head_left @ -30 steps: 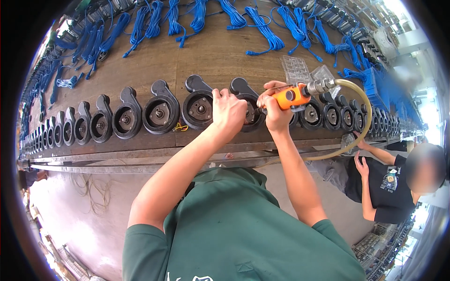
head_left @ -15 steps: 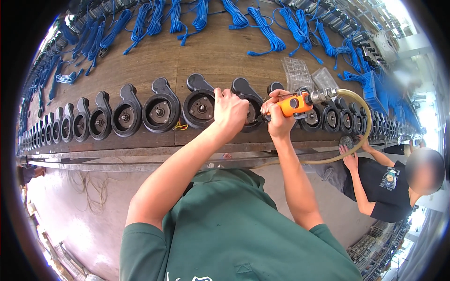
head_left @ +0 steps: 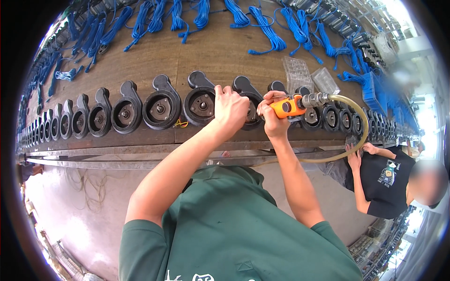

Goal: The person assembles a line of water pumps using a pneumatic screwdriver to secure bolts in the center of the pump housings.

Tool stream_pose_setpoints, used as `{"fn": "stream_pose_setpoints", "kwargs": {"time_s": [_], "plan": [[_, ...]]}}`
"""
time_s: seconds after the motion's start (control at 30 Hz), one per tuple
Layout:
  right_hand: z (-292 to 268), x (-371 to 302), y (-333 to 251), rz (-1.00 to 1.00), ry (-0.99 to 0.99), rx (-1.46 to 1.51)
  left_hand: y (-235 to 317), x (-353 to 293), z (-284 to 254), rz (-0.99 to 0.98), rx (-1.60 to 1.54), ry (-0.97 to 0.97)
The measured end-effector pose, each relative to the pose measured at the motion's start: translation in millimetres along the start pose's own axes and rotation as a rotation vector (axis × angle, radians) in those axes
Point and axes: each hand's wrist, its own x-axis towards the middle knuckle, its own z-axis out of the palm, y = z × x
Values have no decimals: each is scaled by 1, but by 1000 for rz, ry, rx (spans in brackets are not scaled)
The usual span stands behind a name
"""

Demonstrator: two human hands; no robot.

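My right hand [head_left: 274, 117] is wrapped round an orange air tool [head_left: 288, 107] with a metal fitting and a yellowish hose [head_left: 364, 122]. The tool is tilted, with its working end toward a black round housing [head_left: 251, 111], and the fingers hide where it meets the part. My left hand [head_left: 230, 110] is closed between this housing and a neighbouring black housing [head_left: 199, 107] with a metal hub. It covers the edges of both; its fingertips are hidden, so I cannot see what they grip.
Black housings [head_left: 161, 107] line the bench's near edge on both sides. Bundled blue cables [head_left: 267, 33] lie farther back. Clear plastic trays [head_left: 297, 73] and a blue crate [head_left: 373, 93] are at right. A co-worker [head_left: 382, 175] in black works at the right.
My right hand and the orange tool have shifted slightly left. My left hand stays almost in place. The co-worker's hands and body have moved a little.
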Motion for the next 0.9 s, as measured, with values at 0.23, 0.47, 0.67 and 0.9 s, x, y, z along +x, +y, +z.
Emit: {"fn": "stream_pose_setpoints", "kwargs": {"time_s": [0.23, 0.47, 0.67, 0.9], "plan": [[-3, 0, 0, -66, -96, -81, -1, 2, -1, -2, 11, 1], [-12, 5, 8, 21, 2, 114, -5, 5, -5, 40, 15, -11], [-4, 3, 6, -51, -100, -48, -9, 5, -5, 33, -34, -8], [-11, 2, 13, -24, -165, -131, -12, 2, 5, 19, -60, 87]]}}
